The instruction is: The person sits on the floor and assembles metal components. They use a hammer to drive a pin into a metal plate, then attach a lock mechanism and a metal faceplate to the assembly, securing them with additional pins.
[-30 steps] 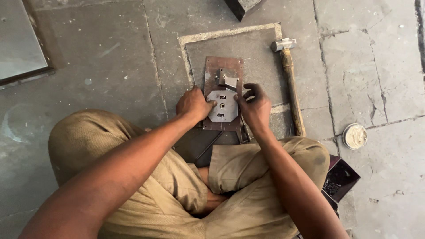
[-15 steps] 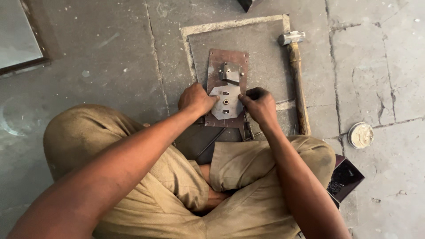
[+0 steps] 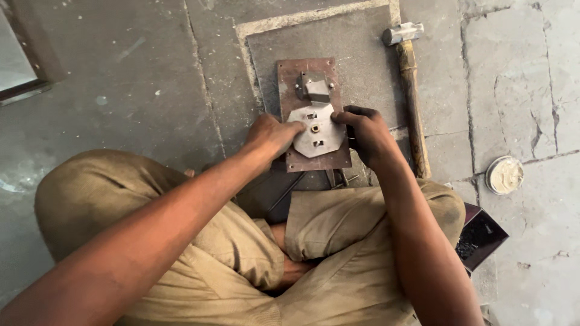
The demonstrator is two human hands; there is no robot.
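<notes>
A pale octagonal metal plate [image 3: 316,134] with small holes lies on a rusty brown rectangular plate [image 3: 314,158]. At the brown plate's far end sits a small grey metal block [image 3: 315,89]. My left hand [image 3: 270,136] grips the octagonal plate's left edge with its fingertips. Over on the plate's right edge, my right hand [image 3: 366,134] pinches it. Both hands press the piece flat. I sit cross-legged on the floor in khaki trousers [image 3: 199,241].
A hammer [image 3: 408,84] with a wooden handle lies to the right of the plates. A round open tin [image 3: 504,175] sits on the cracked concrete floor at right. A dark box [image 3: 480,235] rests by my right knee. A grey slab [image 3: 362,54] underlies the plates.
The view has shifted slightly. My hands have stayed on the octagonal plate, adjusting its position a little over the brown plate.
</notes>
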